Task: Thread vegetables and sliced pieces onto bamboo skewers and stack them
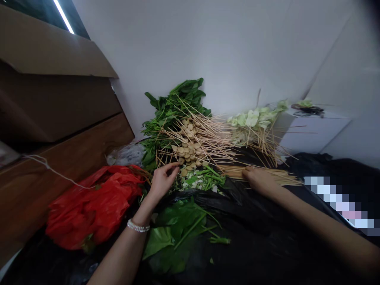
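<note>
Here's the left hand [162, 182] right up at the pale skewered slices [187, 151], thumb and fingertip close; whether that grip pinches one, I can't tell! Over on the right, the right hand [257, 179] rests on the bare stick bundle [232, 171], its grip unclear too. Leafy greens [175, 109] sit behind the slices, red bag [95, 208] left.

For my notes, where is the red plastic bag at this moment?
In the head view, the red plastic bag lies on the left, between the brown wooden panel and the left forearm.
</note>
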### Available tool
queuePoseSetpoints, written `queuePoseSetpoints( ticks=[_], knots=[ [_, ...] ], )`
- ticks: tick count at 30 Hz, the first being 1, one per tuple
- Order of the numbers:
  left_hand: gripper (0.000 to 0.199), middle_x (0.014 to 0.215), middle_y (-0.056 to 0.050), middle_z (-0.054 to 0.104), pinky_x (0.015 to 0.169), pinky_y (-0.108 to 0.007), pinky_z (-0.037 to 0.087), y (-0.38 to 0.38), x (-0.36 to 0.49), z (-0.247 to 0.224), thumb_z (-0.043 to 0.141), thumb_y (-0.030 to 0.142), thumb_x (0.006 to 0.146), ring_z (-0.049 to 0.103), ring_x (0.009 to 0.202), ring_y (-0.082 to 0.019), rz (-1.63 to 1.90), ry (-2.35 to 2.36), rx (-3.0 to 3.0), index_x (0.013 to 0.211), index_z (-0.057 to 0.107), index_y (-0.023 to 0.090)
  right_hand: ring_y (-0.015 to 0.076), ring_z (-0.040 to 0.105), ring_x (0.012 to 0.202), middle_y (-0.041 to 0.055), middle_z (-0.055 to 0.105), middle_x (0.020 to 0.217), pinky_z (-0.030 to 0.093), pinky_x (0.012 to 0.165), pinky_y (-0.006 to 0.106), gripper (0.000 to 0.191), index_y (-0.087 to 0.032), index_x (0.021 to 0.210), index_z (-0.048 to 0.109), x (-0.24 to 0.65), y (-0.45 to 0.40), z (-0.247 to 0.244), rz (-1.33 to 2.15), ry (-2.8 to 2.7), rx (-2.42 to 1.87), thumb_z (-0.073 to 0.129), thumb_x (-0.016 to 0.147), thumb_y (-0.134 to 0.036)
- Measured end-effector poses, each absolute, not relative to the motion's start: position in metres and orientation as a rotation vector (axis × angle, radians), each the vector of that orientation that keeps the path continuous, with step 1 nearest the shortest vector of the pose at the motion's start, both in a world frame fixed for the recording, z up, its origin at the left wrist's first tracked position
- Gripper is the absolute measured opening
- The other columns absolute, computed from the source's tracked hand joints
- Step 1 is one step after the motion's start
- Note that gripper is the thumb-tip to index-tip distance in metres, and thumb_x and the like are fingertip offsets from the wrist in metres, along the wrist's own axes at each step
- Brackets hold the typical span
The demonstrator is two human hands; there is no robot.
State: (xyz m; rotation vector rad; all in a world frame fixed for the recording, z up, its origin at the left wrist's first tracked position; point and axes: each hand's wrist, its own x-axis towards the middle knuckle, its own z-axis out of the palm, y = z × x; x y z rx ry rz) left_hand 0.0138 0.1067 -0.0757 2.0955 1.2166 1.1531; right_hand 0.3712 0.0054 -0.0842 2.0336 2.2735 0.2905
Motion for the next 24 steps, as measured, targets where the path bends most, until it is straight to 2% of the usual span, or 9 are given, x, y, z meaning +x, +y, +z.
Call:
queuePoseSetpoints(
  ticks=[5,8,11,14,17,19,21,24],
  knots=[
    [0.044,0.077,-0.006,0.074,0.072,-0.029,0.052,0.11,0.007,-0.062,0.072,0.046,0.074,0.067,0.071,-0.018,1.31,1.05,1.612,0.102,0.073,0.013,0.0215,0.067,0.08,0.0127,0.072,0.088,0.042,0.07,0.029,0.02,-0.015,0.084,0.067,0.382,0.003,-0.08,0.304,2.251,2.011,0.048,0.09,-0.013],
    [0.039,0.075,-0.002,0.071,0.067,-0.024,0.052,0.113,-0.001,-0.045,0.076,0.04,0.071,0.063,0.065,-0.012,1.364,0.919,1.259,0.1,0.072,0.014,0.0228,0.068,0.081,0.0113,0.072,0.089,0.042,0.07,0.031,0.018,-0.017,0.085,0.067,0.393,0.001,-0.07,0.321,2.28,1.996,0.049,0.089,-0.016],
    [0.022,0.068,0.001,0.065,0.061,-0.019,0.05,0.112,-0.008,-0.024,0.069,0.034,0.08,0.058,0.059,-0.007,1.32,0.748,0.909,0.092,0.073,0.017,0.0231,0.067,0.081,0.0093,0.072,0.089,0.041,0.069,0.031,0.021,-0.019,0.09,0.066,0.394,0.0,-0.061,0.458,2.337,2.026,0.046,0.089,-0.013],
    [0.024,0.065,0.002,0.061,0.061,-0.018,0.049,0.102,-0.011,-0.01,0.055,0.035,0.091,0.056,0.059,-0.006,1.256,0.59,0.781,0.089,0.072,0.019,0.0237,0.065,0.082,0.0106,0.071,0.094,0.041,0.072,0.032,0.025,-0.017,0.099,0.064,0.374,-0.001,-0.052,0.752,2.51,1.977,0.041,0.091,-0.011],
    [0.024,0.07,0.0,0.064,0.062,-0.02,0.05,0.083,-0.015,-0.004,0.057,0.035,0.09,0.058,0.062,-0.008,1.152,0.655,0.934,0.091,0.073,0.018,0.0224,0.063,0.077,0.0107,0.068,0.094,0.039,0.069,0.031,0.027,-0.017,0.104,0.061,0.336,-0.005,-0.045,0.851,2.677,1.807,0.042,0.088,-0.008],
    [0.023,0.077,-0.003,0.069,0.067,-0.024,0.051,0.073,-0.029,-0.004,0.067,0.036,0.083,0.062,0.067,-0.012,1.066,0.813,1.188,0.094,0.074,0.017,0.0201,0.06,0.068,0.0092,0.067,0.091,0.036,0.061,0.03,0.029,-0.018,0.105,0.06,0.31,-0.008,-0.042,0.806,2.729,1.682,0.043,0.085,-0.005],
    [0.031,0.085,-0.007,0.074,0.075,-0.03,0.053,0.069,-0.054,-0.006,0.073,0.04,0.076,0.066,0.077,-0.018,1.013,1.005,1.504,0.095,0.075,0.015,0.0182,0.059,0.065,0.0089,0.067,0.094,0.032,0.057,0.03,0.034,-0.019,0.108,0.059,0.291,-0.01,-0.043,0.77,2.79,1.56,0.042,0.083,-0.003],
    [0.039,0.097,-0.011,0.075,0.085,-0.039,0.051,0.074,-0.104,-0.015,0.065,0.051,0.079,0.067,0.093,-0.028,1.017,1.429,1.975,0.095,0.074,0.016,0.0172,0.058,0.062,0.0078,0.067,0.091,0.025,0.053,0.03,0.036,-0.019,0.107,0.059,0.277,-0.008,-0.05,0.719,2.839,1.465,0.04,0.081,-0.001]
  ],
)
